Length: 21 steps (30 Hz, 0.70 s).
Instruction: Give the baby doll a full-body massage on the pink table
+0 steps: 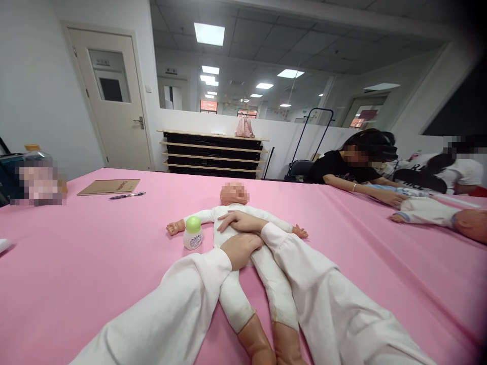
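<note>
A baby doll [281,296] with a white cloth body lies on its back, arms spread and legs toward me. My right hand [243,221] rests on the doll's chest with its fingers stretched out and slightly apart. Just below it, my left hand [241,251] lies flat across the doll's belly, fingers pointing right. Those fingertips are partly covered near my right wrist. Neither hand holds anything. Beside the doll's arm on the left stands a small white bottle [193,239] with a green cap.
A pink cloth [125,253] covers the table. Far left are a brown notebook [110,186], a pen [128,195] and a clear bottle [41,157]. On the right, a person in black [342,167] leans over another doll [429,211]. Shelves [213,152] stand behind.
</note>
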Each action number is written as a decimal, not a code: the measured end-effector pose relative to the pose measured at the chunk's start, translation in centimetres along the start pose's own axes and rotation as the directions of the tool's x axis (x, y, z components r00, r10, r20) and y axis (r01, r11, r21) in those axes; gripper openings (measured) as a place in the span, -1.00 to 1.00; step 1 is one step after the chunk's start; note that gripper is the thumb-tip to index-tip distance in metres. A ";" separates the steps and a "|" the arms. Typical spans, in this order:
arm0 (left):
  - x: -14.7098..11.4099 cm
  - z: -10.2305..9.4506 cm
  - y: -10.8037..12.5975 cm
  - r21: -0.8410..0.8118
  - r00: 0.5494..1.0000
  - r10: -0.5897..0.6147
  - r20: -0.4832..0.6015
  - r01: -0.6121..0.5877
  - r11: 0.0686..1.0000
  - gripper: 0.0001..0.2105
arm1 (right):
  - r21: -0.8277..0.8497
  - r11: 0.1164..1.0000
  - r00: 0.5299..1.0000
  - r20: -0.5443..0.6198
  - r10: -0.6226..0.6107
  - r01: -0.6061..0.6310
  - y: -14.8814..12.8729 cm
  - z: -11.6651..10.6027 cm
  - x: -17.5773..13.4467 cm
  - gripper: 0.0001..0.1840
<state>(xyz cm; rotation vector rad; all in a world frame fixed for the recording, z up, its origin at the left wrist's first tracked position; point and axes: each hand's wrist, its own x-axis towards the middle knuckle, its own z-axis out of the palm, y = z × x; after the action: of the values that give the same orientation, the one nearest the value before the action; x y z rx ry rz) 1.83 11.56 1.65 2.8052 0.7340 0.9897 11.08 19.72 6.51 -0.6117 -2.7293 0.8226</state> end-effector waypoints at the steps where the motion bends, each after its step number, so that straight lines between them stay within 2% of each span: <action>1: 0.0 -0.1 0.1 0.008 1.000 -0.013 0.005 0.013 1.000 -0.80 | -0.056 0.998 0.999 0.054 -0.008 0.011 0.1 0.0 0.9 -0.43; 3: 0.1 -0.3 0.2 0.039 0.999 -0.047 0.007 0.047 0.998 -0.79 | -0.136 0.991 0.993 0.119 0.014 0.003 0.3 0.2 2.5 -0.43; 5: 0.2 -0.6 0.3 0.070 0.996 -0.086 0.025 0.084 0.994 -0.75 | -0.173 0.984 0.994 0.094 0.051 -0.035 0.6 0.3 3.4 -0.49; 9: 0.4 -1.0 0.4 0.062 0.985 -0.158 0.066 0.154 0.986 -0.71 | -0.131 0.991 0.989 -0.143 0.023 -0.042 1.4 0.4 2.8 -0.63; 12: 0.3 -1.0 0.5 0.043 0.974 -0.225 0.038 0.223 0.974 -0.66 | -0.056 0.998 0.943 -0.334 0.001 -0.021 2.0 0.3 1.2 -0.72; 15: 0.2 -0.9 0.5 0.027 0.947 -0.319 -0.037 0.320 0.947 -0.64 | 0.005 1.000 0.880 -0.475 -0.006 0.010 2.8 0.6 -0.7 -0.76; 18: -0.1 -0.7 0.0 0.000 0.909 -0.388 -0.154 0.392 0.920 -0.68 | 0.000 1.000 0.832 -0.555 -0.009 0.011 3.5 1.1 -2.5 -0.74; 21: -0.5 -0.5 -0.7 -0.030 0.828 -0.463 -0.315 0.479 0.877 -0.73 | 0.004 1.000 0.791 -0.611 0.026 -0.029 3.7 2.1 -4.1 -0.67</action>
<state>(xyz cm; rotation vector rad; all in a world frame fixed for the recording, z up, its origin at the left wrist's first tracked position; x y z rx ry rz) 0.86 11.91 1.57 2.3227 1.4221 1.3281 15.22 19.68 2.32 -0.7619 -2.1264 0.4980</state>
